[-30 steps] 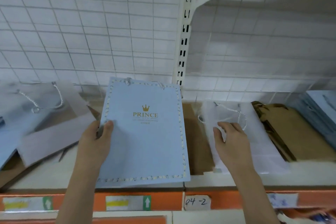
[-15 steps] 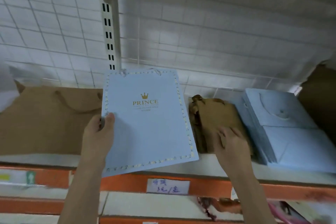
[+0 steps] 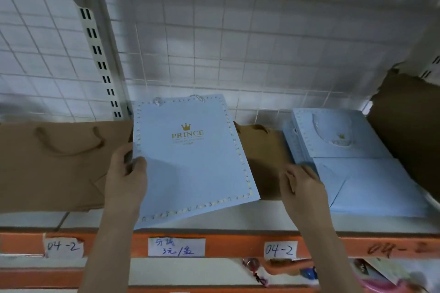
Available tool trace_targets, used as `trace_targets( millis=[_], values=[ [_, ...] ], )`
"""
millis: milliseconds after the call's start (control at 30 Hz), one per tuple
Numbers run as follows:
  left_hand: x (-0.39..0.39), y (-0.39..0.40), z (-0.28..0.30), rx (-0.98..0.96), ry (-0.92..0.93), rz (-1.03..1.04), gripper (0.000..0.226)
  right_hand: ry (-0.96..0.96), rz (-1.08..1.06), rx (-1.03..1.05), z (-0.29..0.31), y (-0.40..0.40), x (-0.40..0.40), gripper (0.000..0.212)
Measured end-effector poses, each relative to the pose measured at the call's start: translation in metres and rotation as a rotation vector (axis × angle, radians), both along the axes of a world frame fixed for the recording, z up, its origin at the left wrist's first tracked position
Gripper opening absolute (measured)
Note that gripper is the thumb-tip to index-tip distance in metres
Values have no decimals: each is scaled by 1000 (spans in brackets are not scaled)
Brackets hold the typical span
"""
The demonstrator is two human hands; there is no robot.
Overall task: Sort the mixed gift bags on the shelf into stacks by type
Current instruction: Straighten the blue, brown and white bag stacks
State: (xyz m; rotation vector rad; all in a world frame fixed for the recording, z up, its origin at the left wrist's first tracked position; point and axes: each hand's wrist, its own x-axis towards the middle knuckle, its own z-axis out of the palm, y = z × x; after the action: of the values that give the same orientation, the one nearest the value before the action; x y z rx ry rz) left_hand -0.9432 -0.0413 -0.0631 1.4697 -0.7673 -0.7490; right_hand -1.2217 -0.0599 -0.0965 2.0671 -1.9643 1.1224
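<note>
Overhanging the shelf (image 3: 238, 222) edge, a blue bag (image 3: 190, 162) is pinched by the left hand (image 3: 125, 181); the right hand (image 3: 302, 188), fingers relaxed, rests beside the blue stack (image 3: 357, 162).

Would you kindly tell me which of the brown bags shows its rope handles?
The large brown bag at the shelf's left: both handle loops lie across its face. The smaller brown bag shows none.

Light-blue gift bag (image 3: 190, 164), gold crown

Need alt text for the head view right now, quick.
The left hand holds a light blue PRINCE gift bag above the shelf edge. The right hand rests beside a stack of matching blue bags; brown paper bags lie left.
</note>
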Motion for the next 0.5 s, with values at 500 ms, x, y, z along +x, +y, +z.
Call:
trace_targets(
  millis=[500],
  values=[
    [-193, -33, 1, -73, -24, -79, 30, -92, -103, 57, 16, -16, -192, 24]
  ],
)
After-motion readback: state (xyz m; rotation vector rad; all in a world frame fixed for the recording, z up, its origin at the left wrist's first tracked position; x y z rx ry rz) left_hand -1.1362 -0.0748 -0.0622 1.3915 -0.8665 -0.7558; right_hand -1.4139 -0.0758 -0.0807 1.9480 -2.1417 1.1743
